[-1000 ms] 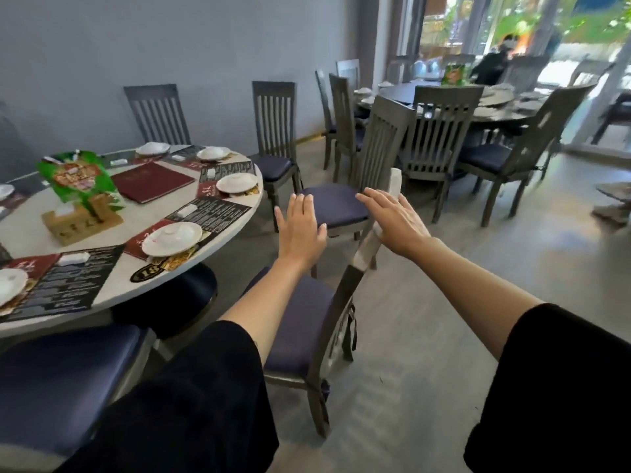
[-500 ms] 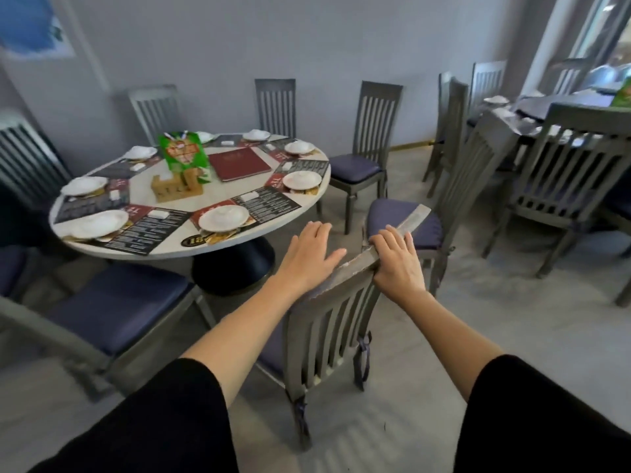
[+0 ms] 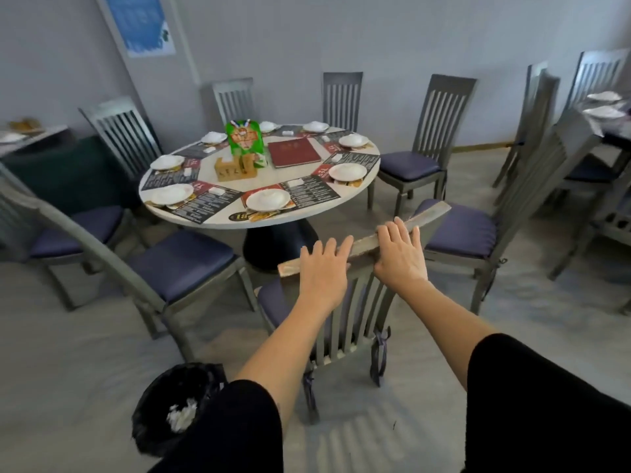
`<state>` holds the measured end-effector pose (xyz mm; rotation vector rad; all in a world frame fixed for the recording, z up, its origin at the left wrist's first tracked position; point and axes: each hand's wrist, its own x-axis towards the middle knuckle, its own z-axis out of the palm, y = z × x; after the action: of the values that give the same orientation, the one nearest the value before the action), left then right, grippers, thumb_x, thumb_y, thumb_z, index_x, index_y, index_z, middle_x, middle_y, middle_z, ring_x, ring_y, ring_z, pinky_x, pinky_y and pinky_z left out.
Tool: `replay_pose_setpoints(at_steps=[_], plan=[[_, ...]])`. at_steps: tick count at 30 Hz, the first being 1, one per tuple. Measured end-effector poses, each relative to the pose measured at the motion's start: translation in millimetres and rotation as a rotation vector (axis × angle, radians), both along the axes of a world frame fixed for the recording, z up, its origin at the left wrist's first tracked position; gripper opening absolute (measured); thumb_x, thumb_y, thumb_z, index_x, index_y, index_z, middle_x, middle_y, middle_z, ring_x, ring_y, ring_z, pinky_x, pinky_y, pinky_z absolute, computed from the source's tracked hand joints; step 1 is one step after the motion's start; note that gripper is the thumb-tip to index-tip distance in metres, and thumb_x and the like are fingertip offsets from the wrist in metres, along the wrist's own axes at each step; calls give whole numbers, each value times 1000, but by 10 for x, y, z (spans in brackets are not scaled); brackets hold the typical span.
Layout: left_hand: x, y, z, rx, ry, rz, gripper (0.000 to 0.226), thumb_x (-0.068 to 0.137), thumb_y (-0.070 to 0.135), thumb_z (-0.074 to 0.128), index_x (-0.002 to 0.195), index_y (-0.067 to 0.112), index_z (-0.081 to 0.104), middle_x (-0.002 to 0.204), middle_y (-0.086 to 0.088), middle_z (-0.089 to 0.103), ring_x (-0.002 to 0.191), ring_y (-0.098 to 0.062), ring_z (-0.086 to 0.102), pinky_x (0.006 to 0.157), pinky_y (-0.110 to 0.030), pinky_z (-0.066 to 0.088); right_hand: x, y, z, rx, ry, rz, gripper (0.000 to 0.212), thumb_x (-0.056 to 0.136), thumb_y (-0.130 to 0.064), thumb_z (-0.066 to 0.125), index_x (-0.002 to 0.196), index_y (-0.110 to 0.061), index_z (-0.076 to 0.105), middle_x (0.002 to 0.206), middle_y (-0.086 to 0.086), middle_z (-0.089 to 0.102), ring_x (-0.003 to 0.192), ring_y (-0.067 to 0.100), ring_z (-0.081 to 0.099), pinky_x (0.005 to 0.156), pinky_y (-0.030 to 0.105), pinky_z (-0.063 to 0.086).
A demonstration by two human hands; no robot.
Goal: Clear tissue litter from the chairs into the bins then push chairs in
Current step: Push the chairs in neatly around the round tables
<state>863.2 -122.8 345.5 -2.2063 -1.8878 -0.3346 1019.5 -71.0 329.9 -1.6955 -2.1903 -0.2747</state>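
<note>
Swinging round since the earlier frame, the nearest chair [image 3: 345,312] now faces the round counter [image 3: 259,186], and a black-lined bin [image 3: 170,404] has come into view behind it, at your left elbow. Your left hand [image 3: 322,271] and right hand [image 3: 399,254] both lie on the chair's top rail, fingers spread flat over it, pressing rather than clasping. White tissue [image 3: 182,416] sits in the bin, and no litter shows on the visible seats near the counter, so clearing looks largely done here. Pushing-in remains: this chair stands clear of the counter, its seat pointing toward the black pedestal. Its top rail runs aslant, the right end nearer the counter, so it likely needs squaring. Neighbouring chairs also stand pulled out.
</note>
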Motion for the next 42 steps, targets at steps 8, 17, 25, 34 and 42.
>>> replay_pose_setpoints(at_steps=[8, 17, 25, 34, 42], plan=[[268, -139, -132, 40, 70, 229, 66, 95, 41, 43, 150, 23, 10, 143, -16, 36, 131, -38, 32, 111, -61, 14, 303, 139, 59, -10, -153, 229, 69, 85, -41, 61, 141, -27, 25, 137, 5, 38, 134, 30, 27, 115, 54, 16], [462, 109, -282, 338, -101, 471, 56, 77, 71, 51, 109, 25, 57, 101, -2, 62, 101, -26, 55, 103, -54, 28, 680, 565, -1, 142, -104, 504, 69, 79, -49, 68, 139, -43, 34, 110, 2, 55, 103, 29, 50, 102, 55, 31], [456, 329, -232, 275, -39, 533, 62, 79, 76, 37, 111, 26, 55, 104, -3, 61, 103, -27, 54, 105, -55, 26, 674, 878, 61, 152, -120, 568, 61, 79, -54, 66, 131, -39, 38, 107, 3, 55, 98, 28, 49, 92, 48, 33], [95, 690, -62, 78, -18, 536, 55, 84, 68, 43, 119, 25, 46, 118, -3, 54, 116, -27, 45, 110, -54, 18, 230, 1265, 180, 50, -146, 505, 56, 75, -63, 63, 114, -28, 43, 106, 3, 56, 98, 29, 49, 92, 46, 32], [-443, 1041, 65, -134, -81, 440, 47, 93, 56, 39, 129, 25, 36, 127, -8, 44, 125, -31, 36, 112, -59, 11, -223, 1536, 171, -19, -132, 474, 53, 79, -57, 64, 117, -28, 41, 114, 3, 54, 106, 28, 47, 97, 47, 32]])
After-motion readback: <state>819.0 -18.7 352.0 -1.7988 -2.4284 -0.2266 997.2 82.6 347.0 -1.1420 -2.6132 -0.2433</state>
